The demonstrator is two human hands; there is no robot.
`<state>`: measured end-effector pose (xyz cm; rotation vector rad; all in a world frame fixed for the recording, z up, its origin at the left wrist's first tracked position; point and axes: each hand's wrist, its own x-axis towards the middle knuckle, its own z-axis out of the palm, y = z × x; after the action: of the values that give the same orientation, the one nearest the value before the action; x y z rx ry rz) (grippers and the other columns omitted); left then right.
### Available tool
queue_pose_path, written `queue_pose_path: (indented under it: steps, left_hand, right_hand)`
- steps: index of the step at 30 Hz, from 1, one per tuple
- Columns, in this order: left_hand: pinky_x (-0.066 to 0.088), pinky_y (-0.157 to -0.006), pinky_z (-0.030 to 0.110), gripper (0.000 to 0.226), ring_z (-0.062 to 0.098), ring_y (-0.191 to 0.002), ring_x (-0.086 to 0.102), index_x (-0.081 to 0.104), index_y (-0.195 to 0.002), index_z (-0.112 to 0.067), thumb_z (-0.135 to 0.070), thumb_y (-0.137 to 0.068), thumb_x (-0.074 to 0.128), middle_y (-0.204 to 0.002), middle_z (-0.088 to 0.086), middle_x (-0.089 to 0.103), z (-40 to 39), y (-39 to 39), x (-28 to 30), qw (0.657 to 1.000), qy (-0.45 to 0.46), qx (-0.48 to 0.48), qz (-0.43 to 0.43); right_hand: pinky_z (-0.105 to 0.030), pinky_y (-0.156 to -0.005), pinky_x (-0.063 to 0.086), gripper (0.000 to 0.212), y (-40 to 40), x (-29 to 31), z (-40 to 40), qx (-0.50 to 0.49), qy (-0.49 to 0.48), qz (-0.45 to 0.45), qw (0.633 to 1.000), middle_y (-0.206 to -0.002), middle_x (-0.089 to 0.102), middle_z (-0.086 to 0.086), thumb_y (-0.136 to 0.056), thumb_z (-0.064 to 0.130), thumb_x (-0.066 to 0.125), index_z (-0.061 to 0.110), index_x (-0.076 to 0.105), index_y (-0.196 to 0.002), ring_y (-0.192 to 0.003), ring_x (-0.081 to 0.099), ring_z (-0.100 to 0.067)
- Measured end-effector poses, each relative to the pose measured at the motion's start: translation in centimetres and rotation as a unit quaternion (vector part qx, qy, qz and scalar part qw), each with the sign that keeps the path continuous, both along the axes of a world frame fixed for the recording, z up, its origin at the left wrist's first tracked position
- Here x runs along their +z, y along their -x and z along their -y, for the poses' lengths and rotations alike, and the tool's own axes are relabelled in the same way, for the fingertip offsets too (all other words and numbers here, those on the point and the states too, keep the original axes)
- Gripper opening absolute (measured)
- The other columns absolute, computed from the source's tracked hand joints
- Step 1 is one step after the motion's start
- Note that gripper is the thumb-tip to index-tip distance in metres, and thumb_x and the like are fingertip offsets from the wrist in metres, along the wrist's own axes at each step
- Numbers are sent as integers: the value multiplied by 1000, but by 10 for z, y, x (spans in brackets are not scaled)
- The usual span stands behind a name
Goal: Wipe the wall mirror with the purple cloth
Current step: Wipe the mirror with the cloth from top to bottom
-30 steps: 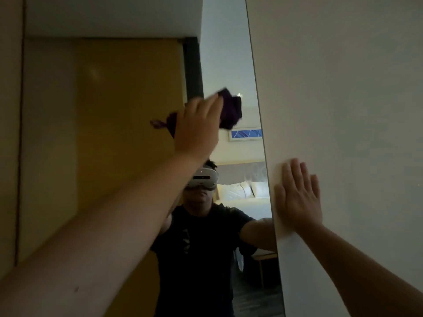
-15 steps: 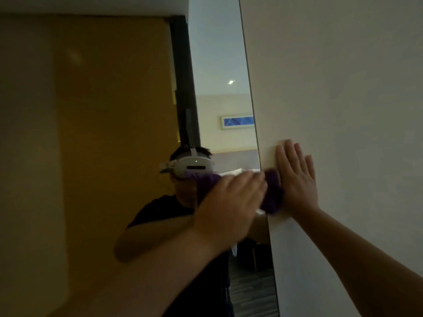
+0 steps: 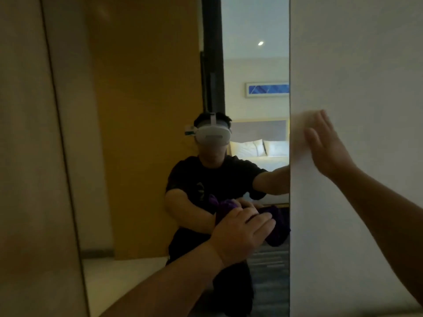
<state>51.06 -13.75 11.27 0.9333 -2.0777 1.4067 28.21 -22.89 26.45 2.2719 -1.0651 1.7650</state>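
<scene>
The tall wall mirror [image 3: 146,88] fills the middle of the view, between a beige panel on the left and a white wall on the right. My left hand [image 3: 242,234] presses the bunched purple cloth [image 3: 278,229] against the glass, low and close to the mirror's right edge. The cloth sticks out past my fingers to the right. My right hand [image 3: 325,145] rests flat on the white wall, fingers together, just right of the mirror's edge and above the cloth. The glass reflects a person in a headset and a dark shirt.
The white wall [image 3: 357,65] takes up the right third. A beige panel [image 3: 29,156] borders the mirror on the left. The reflection shows a yellow wooden surface, a bed with white pillows and a blue picture behind me.
My left hand has swept the cloth down the glass, from high up, past head height, to low by the right edge. My right hand has stayed flat on the wall.
</scene>
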Motion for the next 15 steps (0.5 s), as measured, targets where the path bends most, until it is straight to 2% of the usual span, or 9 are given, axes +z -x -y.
queue_pose_path:
  steps: [2,4,7,10,11,14,15]
  left_hand:
    - [48,-78,39,29,26,-104,62,65,-125,-15,-14,-100,51,-129,3,64,-17,-19,8,999,1,9,-44]
    - [47,-82,40,32,27,-108,60,64,-128,-13,-11,-96,60,-131,4,63,-39,-42,17,996,1,25,-82]
    - [48,-86,41,30,26,-112,60,64,-127,-11,-11,-97,62,-130,5,63,-74,-76,35,990,30,47,-132]
    - [49,-87,44,30,28,-112,61,66,-124,-7,-10,-105,42,-127,7,65,-103,-116,47,983,66,64,-158]
    - [49,-88,44,30,29,-113,60,65,-124,-6,-10,-104,43,-128,8,65,-112,-133,48,981,74,74,-161]
    - [49,-90,49,32,31,-115,58,63,-127,-5,-11,-96,66,-130,9,63,-131,-183,41,973,90,115,-180]
    - [48,-90,50,29,32,-115,59,63,-127,-4,-16,-100,59,-131,10,63,-137,-199,36,971,87,125,-186]
  right_hand:
    - [-39,-121,13,64,-14,-19,-26,19,-14,56,998,-165,12,-7,-103,46,26,11,18,-155,-150,10,-18]
    - [-43,-122,13,59,-40,-38,-47,30,15,64,997,-164,12,-6,-104,41,27,13,21,-155,-151,10,-19]
    - [-49,-121,14,58,-86,-64,-71,6,75,-47,996,-164,12,-8,-103,41,25,14,26,-154,-152,6,-24]
    - [-43,-123,0,60,-128,-100,-95,32,79,-112,990,-164,9,-3,-101,43,26,16,25,-155,-152,-1,-21]
    - [-42,-123,-2,61,-141,-111,-103,34,92,-138,985,-165,8,-3,-101,44,26,16,25,-155,-152,-2,-20]
    - [-48,-123,2,60,-175,-147,-112,24,134,-204,969,-165,11,-7,-100,42,33,12,32,-152,-153,0,-22]
    - [-51,-123,4,60,-185,-158,-114,19,138,-218,966,-164,12,-8,-99,41,34,10,34,-151,-153,1,-24]
